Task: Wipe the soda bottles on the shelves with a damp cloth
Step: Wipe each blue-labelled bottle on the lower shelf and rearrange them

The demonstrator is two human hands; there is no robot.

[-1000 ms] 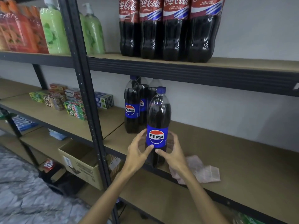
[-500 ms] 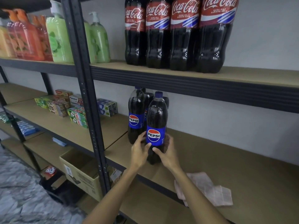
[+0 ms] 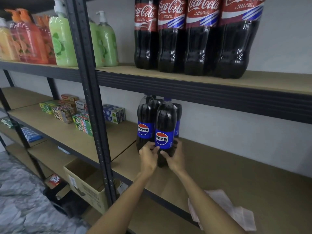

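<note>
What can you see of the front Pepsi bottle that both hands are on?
The Pepsi bottle is a clear plastic bottle full of dark cola, with a blue cap and a blue label whose round logo faces the camera. It stands upright, apparently resting on the brown shelf, in front of the other Pepsi bottles. The left hand and right hand grip its lower body from either side.

"Coca-Cola" is written in white script on the red labels of the four cola bottles (image 3: 199, 39); beneath it "RASA ASLI KURANG GULA" is printed in small capitals; "PEPSI" is shown across the round logo on the blue label of the front bottle (image 3: 166, 130) and of the left bottle (image 3: 145, 125); "Pepsodent" is read on a white box (image 3: 80, 105); print on the green boxes (image 3: 82, 125) and the carton (image 3: 87, 191) is too blurred to read.
</note>
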